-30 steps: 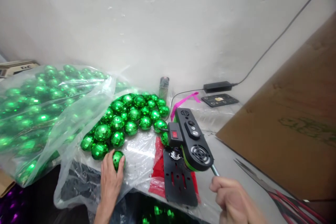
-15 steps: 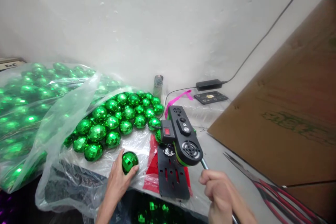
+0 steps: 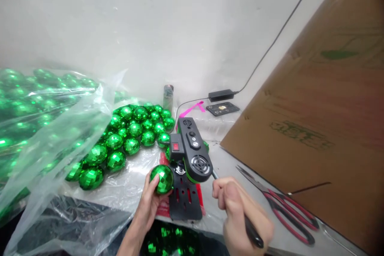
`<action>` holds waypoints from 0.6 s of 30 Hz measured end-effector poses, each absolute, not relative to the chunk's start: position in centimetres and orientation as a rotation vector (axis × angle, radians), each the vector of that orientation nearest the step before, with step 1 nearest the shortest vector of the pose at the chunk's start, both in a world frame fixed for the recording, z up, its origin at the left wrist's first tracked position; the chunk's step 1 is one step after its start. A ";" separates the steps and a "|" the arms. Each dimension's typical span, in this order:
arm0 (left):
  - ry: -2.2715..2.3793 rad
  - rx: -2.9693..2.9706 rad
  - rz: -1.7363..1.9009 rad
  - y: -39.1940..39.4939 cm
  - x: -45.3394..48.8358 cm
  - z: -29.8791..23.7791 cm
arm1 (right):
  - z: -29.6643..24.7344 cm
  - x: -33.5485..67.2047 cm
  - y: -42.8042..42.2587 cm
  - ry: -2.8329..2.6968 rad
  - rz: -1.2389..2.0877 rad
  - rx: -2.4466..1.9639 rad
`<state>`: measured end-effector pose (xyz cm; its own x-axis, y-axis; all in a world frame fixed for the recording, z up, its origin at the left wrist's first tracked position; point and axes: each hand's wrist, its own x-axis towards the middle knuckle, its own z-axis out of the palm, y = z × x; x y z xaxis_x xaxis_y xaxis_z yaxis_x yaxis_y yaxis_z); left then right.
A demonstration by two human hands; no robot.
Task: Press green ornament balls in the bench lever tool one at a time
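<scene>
My left hand (image 3: pixel 150 198) is closed around a shiny green faceted bauble (image 3: pixel 162 179), thumb across its near face. This bauble is just left of a small black machine (image 3: pixel 194 144) with a red switch, over the left edge of its slotted base plate (image 3: pixel 185 206). My right hand (image 3: pixel 241 218) is wrapped around a metal rod with a black grip (image 3: pixel 253 233). The rod's far end meets the lower right of the machine's head; the joint itself is hard to make out.
Many green baubles (image 3: pixel 132 146) lie on clear plastic left of the machine, beside a large clear bag (image 3: pixel 60 120) of them. Red-handled scissors (image 3: pixel 279 204) and a big cardboard box (image 3: pixel 300 128) stand right. Behind are a black power adapter (image 3: pixel 221 95) and a phone (image 3: pixel 222 108).
My left hand has lifted the bauble and brought it right, close to the machine's base plate. My right hand still grips the rod. The view has shifted to the right.
</scene>
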<state>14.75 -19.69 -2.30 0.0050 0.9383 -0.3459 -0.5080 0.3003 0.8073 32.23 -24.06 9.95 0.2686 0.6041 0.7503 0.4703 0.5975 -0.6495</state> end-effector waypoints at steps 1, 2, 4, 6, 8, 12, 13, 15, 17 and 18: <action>0.997 0.518 1.214 -20.0 15.3 -2.4 | 10.0 32.2 -24.1 -1.371 0.113 -1.009; 0.983 0.513 1.209 -20.2 15.8 -2.5 | 10.0 32.3 -24.1 -1.377 0.111 -1.005; 0.980 0.534 1.199 -20.4 16.5 -3.0 | 10.0 32.3 -24.1 -1.391 0.103 -0.988; 1.035 0.609 1.195 -20.5 16.8 -3.7 | 10.1 32.3 -24.1 -1.402 0.093 -0.975; 1.152 0.758 1.227 -20.5 17.0 -4.7 | 10.2 32.3 -24.2 -1.409 0.088 -0.973; 1.339 1.127 1.260 -20.8 17.6 -6.8 | 10.1 32.4 -24.3 -1.412 0.098 -0.971; 1.361 1.199 1.246 -20.9 17.8 -7.3 | 10.0 32.4 -24.3 -1.412 0.104 -0.972; 1.392 1.317 1.233 -21.0 18.1 -8.1 | 9.8 32.5 -24.4 -1.419 0.123 -0.979; 1.407 1.406 1.253 -20.9 18.4 -8.8 | 9.6 32.6 -24.5 -1.424 0.148 -0.993; 1.407 1.443 1.266 -20.9 18.5 -9.1 | 9.5 32.7 -24.5 -1.426 0.159 -0.997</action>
